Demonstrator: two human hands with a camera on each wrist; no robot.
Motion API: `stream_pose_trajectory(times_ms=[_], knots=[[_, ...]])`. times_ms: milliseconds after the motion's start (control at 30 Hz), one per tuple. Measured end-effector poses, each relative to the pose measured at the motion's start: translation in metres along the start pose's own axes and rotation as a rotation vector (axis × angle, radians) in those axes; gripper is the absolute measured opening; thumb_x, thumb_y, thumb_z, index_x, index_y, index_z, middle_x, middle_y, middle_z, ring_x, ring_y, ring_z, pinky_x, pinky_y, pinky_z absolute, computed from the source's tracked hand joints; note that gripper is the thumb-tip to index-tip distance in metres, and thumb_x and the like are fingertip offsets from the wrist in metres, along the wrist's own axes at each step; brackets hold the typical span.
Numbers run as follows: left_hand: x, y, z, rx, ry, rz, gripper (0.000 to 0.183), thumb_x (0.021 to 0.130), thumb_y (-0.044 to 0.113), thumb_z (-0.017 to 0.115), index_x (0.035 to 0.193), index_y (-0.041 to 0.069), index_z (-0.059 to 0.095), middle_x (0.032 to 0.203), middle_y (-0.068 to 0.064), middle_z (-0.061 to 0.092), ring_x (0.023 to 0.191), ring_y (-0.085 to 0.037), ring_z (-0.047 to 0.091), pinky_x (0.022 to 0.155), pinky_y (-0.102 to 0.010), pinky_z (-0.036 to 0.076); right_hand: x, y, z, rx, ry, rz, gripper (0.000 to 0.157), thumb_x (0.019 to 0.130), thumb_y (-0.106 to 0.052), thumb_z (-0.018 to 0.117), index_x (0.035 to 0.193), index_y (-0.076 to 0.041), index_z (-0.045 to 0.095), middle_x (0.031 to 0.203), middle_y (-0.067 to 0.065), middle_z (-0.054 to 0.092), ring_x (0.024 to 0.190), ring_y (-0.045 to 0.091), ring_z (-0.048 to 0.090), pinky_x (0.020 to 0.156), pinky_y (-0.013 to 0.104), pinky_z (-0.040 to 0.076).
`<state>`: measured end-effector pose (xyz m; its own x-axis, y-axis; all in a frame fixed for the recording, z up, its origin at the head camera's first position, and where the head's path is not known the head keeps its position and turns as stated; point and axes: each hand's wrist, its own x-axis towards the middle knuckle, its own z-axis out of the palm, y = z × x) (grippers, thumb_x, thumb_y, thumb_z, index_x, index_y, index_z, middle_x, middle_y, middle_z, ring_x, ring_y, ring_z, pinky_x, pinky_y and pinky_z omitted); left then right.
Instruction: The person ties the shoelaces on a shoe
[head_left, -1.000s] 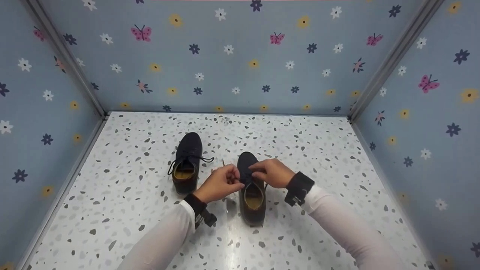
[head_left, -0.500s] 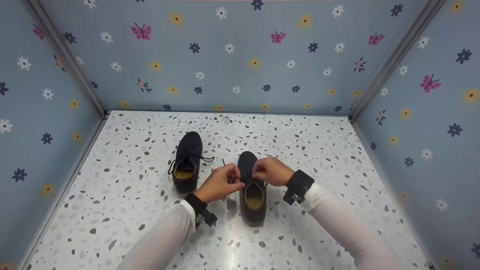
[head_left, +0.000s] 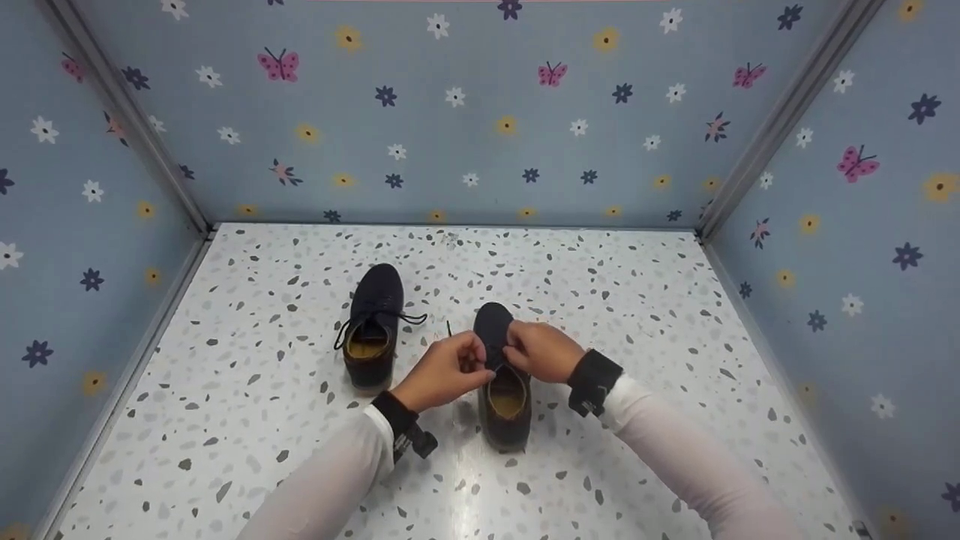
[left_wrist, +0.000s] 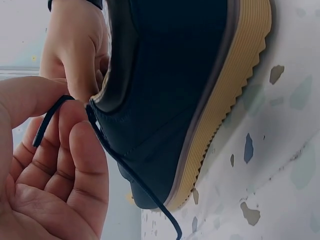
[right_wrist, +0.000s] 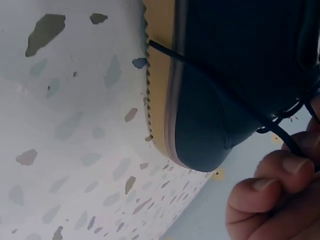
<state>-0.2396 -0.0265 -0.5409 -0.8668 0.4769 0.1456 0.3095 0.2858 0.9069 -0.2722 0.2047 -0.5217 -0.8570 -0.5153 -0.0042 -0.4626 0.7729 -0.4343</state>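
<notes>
A dark navy lace-up shoe (head_left: 492, 321) stands on the floor between my hands, toe pointing away. My left hand (head_left: 441, 373) is at the left of its lacing. In the left wrist view, its thumb and index finger pinch a dark shoelace (left_wrist: 142, 185), whose loose length hangs along the shoe's side. From the right, my right hand (head_left: 549, 352) grips a lace at the tongue. In the right wrist view, another lace end (right_wrist: 235, 100) runs from its curled fingers (right_wrist: 255, 195) across the shoe to the tan sole. The hands partly hide the lacing.
A matching shoe (head_left: 379, 289) stands to the left, its lace tied in a bow with loops out to both sides. Speckled white floor (head_left: 615, 465) surrounds both shoes. Flower-patterned blue panels (head_left: 480, 150) enclose the far side, left and right.
My right hand has drawn its fingers in, from reaching over the lacing to gripping closer at the tongue. My left hand has shifted only slightly. Both shoes stay in place.
</notes>
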Motion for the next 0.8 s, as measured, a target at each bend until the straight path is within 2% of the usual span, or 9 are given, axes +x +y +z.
stream_pose_trajectory(times_ms=[267, 600, 667, 800], knots=[[-0.002, 0.006, 0.003, 0.004, -0.016, 0.037, 0.02, 0.089, 0.013, 0.082, 0.094, 0.009, 0.063, 0.082, 0.001, 0.066, 0.073, -0.007, 0.061, 0.066, -0.022, 0.052, -0.007, 0.003, 0.012, -0.014, 0.162, -0.042, 0.015, 0.098, -0.02, 0.068, 0.089, -0.013, 0.059, 0.077, -0.002, 0.057, 0.069, 0.009, 0.052, 0.062, 0.026, 0.045], [-0.008, 0.003, 0.007, -0.016, -0.09, 0.051, 0.018, 0.093, 0.016, 0.078, 0.095, 0.008, 0.061, 0.085, -0.003, 0.069, 0.075, -0.007, 0.064, 0.068, -0.023, 0.055, -0.014, 0.01, 0.034, -0.114, 0.354, -0.122, 0.014, 0.101, -0.021, 0.067, 0.094, -0.013, 0.058, 0.079, 0.001, 0.062, 0.07, 0.015, 0.059, 0.063, 0.03, 0.051], [-0.009, 0.001, 0.007, -0.051, -0.111, 0.054, 0.018, 0.097, 0.018, 0.074, 0.097, 0.006, 0.06, 0.085, -0.008, 0.071, 0.075, -0.01, 0.067, 0.068, -0.026, 0.057, -0.014, 0.012, 0.037, -0.127, 0.393, -0.145, 0.013, 0.1, -0.02, 0.068, 0.093, -0.013, 0.059, 0.08, 0.001, 0.063, 0.07, 0.016, 0.06, 0.064, 0.031, 0.052], [-0.007, 0.0, 0.004, -0.112, -0.124, 0.031, 0.021, 0.105, 0.024, 0.063, 0.097, 0.005, 0.058, 0.082, -0.016, 0.073, 0.07, -0.019, 0.07, 0.066, -0.04, 0.061, -0.015, 0.016, 0.043, -0.127, 0.455, -0.184, 0.011, 0.098, -0.018, 0.071, 0.092, -0.014, 0.062, 0.08, 0.0, 0.065, 0.071, 0.016, 0.061, 0.065, 0.032, 0.053]])
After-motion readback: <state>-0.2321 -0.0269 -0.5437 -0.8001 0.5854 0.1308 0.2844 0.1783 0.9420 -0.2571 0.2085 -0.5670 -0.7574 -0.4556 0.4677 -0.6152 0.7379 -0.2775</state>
